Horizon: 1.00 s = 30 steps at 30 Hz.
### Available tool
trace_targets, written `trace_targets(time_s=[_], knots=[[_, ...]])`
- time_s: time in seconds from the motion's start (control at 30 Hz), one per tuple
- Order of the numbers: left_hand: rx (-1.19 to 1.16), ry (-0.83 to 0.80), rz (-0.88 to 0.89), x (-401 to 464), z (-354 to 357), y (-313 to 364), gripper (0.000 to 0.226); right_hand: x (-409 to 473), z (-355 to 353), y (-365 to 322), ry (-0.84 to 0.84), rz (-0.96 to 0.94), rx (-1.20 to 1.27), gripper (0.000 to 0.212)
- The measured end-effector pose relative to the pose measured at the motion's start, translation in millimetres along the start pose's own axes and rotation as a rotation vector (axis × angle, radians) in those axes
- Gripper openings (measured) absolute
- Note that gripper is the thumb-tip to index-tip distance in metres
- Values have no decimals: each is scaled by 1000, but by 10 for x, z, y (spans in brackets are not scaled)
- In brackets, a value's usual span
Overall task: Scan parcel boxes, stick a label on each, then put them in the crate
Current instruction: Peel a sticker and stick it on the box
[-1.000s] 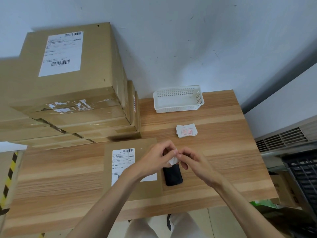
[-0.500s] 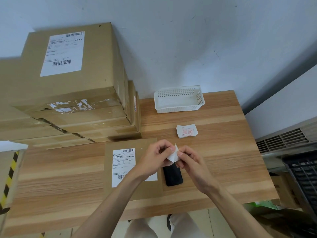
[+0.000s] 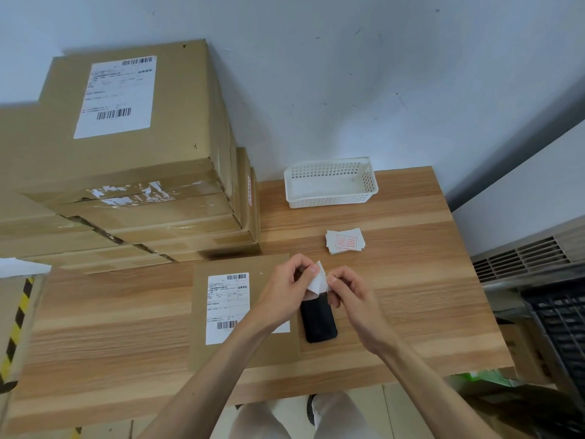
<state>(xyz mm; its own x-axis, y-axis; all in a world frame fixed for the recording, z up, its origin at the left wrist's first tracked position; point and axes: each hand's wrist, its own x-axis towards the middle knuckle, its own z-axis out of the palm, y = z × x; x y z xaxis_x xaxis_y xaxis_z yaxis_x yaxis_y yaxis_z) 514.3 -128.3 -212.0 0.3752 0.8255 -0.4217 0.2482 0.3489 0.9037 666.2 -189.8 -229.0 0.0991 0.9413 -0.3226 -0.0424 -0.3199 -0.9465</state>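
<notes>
A flat brown parcel box (image 3: 221,270) with a white shipping sheet lies on the wooden table (image 3: 411,280) in front of me. My left hand (image 3: 285,293) and my right hand (image 3: 348,289) are together just right of the box, both pinching a small white label (image 3: 317,281) between fingertips. The label is curled, one corner peeling away. Under my hands a black phone-like scanner (image 3: 318,321) lies flat on the table. A small pile of white labels with red print (image 3: 345,241) sits beyond my hands.
A tall stack of brown parcel boxes (image 3: 133,160) fills the table's left back. A white perforated basket (image 3: 330,182) stands at the back against the wall. A dark slatted crate (image 3: 563,324) sits low at the far right, beside a grey vented unit (image 3: 522,258).
The label has come further apart between my fingers and now stands up more, curled. My hands stay in about the same spot.
</notes>
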Motion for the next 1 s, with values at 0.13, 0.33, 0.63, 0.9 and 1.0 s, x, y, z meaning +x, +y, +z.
trace_targets(time_s=[0.13, 0.33, 0.63, 0.9, 1.0], knots=[[98, -27, 49, 3, -56, 58, 20, 49, -29, -101, -64, -24, -148, 21], [291, -84, 111, -32, -61, 69, 21, 105, -53, -193, -142, -56, -279, 23], [244, -4, 100, -21, 4, 26, 21, 118, -1, -61, -61, -33, -305, 28], [84, 80, 108, -58, 65, 31, 20, 70, 60, -90, 37, 11, -79, 29], [126, 98, 142, -52, 96, 28, 22, 64, 88, -84, 26, 9, -37, 27]])
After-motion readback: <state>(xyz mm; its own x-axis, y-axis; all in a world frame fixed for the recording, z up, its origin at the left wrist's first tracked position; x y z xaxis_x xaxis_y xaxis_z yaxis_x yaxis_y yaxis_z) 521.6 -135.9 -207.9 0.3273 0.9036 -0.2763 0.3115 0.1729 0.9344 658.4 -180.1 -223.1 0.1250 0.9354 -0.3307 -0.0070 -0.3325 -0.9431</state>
